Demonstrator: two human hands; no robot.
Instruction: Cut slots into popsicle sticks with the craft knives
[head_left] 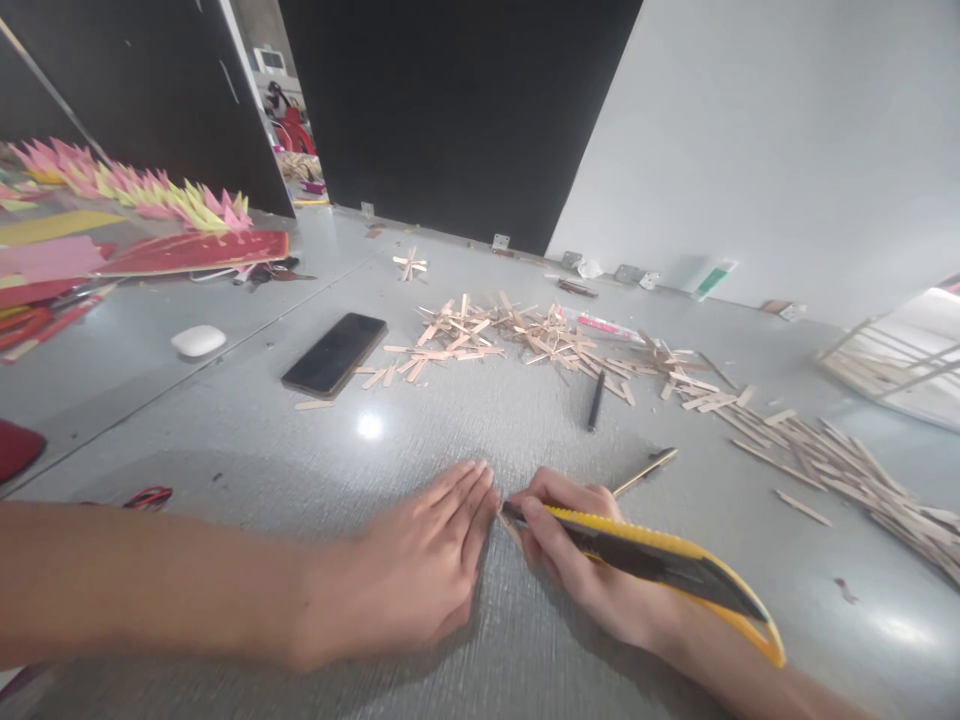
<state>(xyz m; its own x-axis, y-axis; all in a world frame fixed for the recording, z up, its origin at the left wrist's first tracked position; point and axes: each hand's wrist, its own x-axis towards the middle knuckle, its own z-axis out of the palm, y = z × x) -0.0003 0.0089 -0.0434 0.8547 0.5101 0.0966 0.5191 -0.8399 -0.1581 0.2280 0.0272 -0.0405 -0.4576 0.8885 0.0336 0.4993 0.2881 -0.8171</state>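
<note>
My right hand (577,555) grips a yellow and black utility knife (660,565), its tip pointing left and down onto the grey table (450,440). My left hand (427,560) lies flat with fingers together, fingertips pressed on the table right beside the knife tip. A small wooden stick piece seems to lie under those fingertips, mostly hidden. A thin stick or pencil (645,470) lies just behind my right hand.
Heaps of cut wooden sticks (525,340) spread across the middle and right (847,460). A black phone (335,353), a black pen (595,400), a white case (198,341) and coloured paper crafts (127,220) lie on the left. A stick frame (892,365) stands far right.
</note>
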